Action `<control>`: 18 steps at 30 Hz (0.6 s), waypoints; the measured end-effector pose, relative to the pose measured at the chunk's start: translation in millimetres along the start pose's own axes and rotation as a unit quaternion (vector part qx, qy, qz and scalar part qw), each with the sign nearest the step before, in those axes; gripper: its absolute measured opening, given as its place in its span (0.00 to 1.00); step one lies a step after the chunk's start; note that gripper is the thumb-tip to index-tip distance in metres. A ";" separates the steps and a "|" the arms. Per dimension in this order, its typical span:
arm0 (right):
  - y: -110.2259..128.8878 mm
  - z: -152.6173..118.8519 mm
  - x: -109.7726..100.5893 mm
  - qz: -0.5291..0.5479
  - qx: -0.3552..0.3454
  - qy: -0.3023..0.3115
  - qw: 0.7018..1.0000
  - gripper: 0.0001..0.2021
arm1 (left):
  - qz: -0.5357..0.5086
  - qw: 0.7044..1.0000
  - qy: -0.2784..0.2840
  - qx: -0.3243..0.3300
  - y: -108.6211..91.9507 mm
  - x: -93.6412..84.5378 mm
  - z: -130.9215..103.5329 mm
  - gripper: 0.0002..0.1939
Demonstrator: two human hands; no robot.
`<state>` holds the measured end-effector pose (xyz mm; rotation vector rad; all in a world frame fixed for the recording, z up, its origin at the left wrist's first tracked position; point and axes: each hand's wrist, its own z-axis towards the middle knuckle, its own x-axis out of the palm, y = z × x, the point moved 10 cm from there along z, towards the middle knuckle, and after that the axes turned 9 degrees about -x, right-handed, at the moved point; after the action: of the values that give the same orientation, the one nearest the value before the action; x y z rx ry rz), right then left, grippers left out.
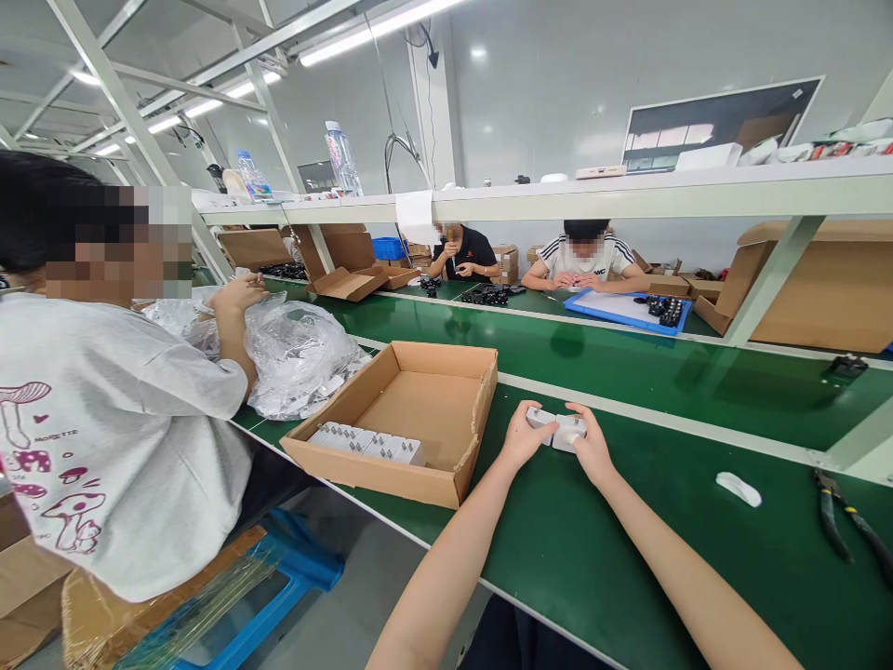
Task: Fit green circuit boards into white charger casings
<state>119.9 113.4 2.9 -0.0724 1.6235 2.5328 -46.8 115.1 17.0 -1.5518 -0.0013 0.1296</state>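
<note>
The undersides of both small blocks are hidden, and so is most of each palm. The left hand grasps the left white block, its thumb along the near side and its index finger at the far corner; the other fingers are curled out of sight. The right hand grasps the right white block, index finger laid over the far edge and thumb low on the near side. On each hand, thumb and index finger are parted only by the block between them. The two blocks sit side by side between the hands, just above or perhaps resting on the green bench; whether they touch each other is hard to tell.

Left of the fingers, a cardboard box has white pronged pieces along its near side, its front wall covering their lower parts. Farther left, a clear plastic bag blurs its contents, and a co-worker beside it is cut off by the picture's edge. Right of the fingers lies a curved white piece; beyond it, pliers have one handle running to the right edge.
</note>
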 end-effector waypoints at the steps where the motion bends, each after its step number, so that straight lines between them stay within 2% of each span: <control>1: -0.2 0.2 -0.1 -0.001 -0.001 0.001 1.000 0.31 | 0.000 1.000 -0.001 0.000 -0.1 -0.2 -0.3 0.20; 8: 5.1 0.2 1.9 -0.002 -0.011 0.009 1.000 0.30 | -0.006 0.999 -0.040 0.023 -5.6 -8.2 -1.6 0.18; 18: 7.2 0.3 3.8 -0.001 -0.016 0.014 1.000 0.29 | 0.004 0.999 -0.041 0.033 -8.4 -7.4 -3.2 0.18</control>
<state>115.1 111.1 9.1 -0.1122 1.5914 2.5686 -53.2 111.2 25.9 -1.4804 -0.0547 0.1975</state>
